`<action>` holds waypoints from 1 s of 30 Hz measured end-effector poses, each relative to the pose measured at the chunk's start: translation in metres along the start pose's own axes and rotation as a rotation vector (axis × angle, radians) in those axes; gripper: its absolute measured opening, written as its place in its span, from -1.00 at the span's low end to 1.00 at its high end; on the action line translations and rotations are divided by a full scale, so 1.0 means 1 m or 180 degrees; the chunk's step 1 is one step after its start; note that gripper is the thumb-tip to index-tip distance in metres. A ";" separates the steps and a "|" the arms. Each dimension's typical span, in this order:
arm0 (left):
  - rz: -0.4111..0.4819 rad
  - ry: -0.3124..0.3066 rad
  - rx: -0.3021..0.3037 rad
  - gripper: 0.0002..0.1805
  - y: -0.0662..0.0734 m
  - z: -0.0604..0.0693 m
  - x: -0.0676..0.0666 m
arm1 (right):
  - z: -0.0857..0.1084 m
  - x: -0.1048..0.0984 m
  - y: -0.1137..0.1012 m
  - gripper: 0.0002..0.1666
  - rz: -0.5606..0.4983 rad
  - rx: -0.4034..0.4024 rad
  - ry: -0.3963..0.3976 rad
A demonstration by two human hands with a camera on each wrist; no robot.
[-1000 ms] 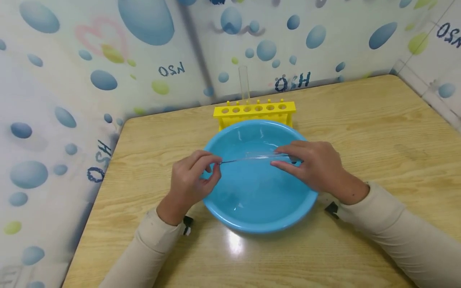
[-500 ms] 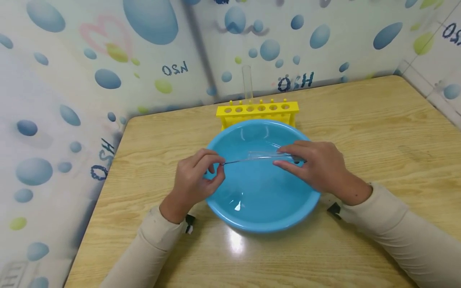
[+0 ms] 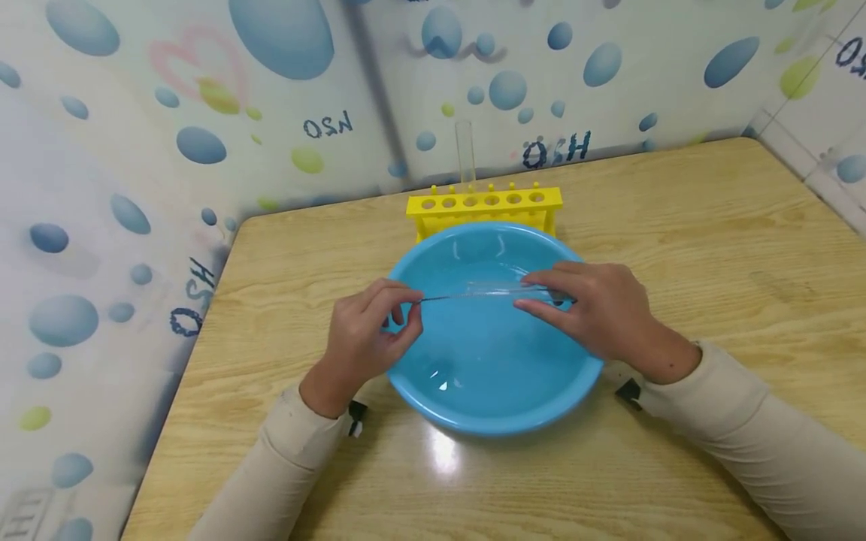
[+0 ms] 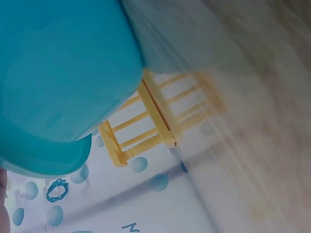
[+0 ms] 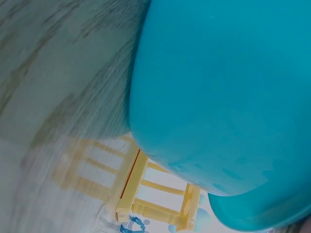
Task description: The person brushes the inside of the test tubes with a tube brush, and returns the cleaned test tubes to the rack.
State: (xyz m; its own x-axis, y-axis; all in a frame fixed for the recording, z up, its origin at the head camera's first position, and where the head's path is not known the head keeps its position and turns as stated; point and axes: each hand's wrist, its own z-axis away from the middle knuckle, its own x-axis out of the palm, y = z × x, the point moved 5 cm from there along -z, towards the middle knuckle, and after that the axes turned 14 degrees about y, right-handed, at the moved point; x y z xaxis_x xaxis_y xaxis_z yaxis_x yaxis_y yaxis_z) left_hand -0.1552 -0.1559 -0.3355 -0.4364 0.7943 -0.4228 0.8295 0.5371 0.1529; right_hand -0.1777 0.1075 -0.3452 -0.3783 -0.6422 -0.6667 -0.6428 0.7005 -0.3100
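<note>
Over the blue basin [image 3: 490, 422], my left hand [image 3: 368, 323] pinches the end of a thin, dark wire handle of what looks like a test tube brush [image 3: 443, 297]. The wire runs rightward into a clear test tube [image 3: 492, 287], which lies nearly level above the water. My right hand [image 3: 595, 308] holds the tube between thumb and fingers. Something dark shows between those fingers, probably the brush head; the hand partly hides it. Both wrist views show the basin's outer wall [image 4: 68, 68] rather than the fingers.
Right behind the basin stands a yellow test tube rack [image 3: 483, 201]. One clear test tube [image 3: 465, 154] stands upright in it. The wooden table [image 3: 284, 270] meets a patterned wall [image 3: 379, 90] at the back and left.
The view has shifted slightly. The wire's left end sits a touch higher than half a second ago, so wire and tube lie more level. Both hands keep their holds.
</note>
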 end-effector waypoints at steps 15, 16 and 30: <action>-0.0173 0.0133 0.0059 -0.68 0.004 0.000 -0.001 | 0.001 0.000 0.001 -0.61 -0.0030 0.0034 0.0043; -0.0174 0.0115 0.0052 -0.68 0.004 0.000 -0.001 | 0.001 0.000 0.001 -0.61 -0.0027 0.0034 0.0040; -0.0256 -0.0152 -0.0202 -0.61 -0.001 0.000 0.001 | 0.000 0.001 0.001 -0.60 -0.0021 0.0038 -0.0002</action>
State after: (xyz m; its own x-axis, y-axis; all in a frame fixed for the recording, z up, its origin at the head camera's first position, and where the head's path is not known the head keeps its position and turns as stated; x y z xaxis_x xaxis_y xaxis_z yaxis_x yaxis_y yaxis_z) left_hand -0.1565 -0.1557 -0.3362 -0.4823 0.7341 -0.4779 0.7680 0.6168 0.1724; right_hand -0.1783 0.1079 -0.3462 -0.3737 -0.6467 -0.6650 -0.6372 0.6999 -0.3226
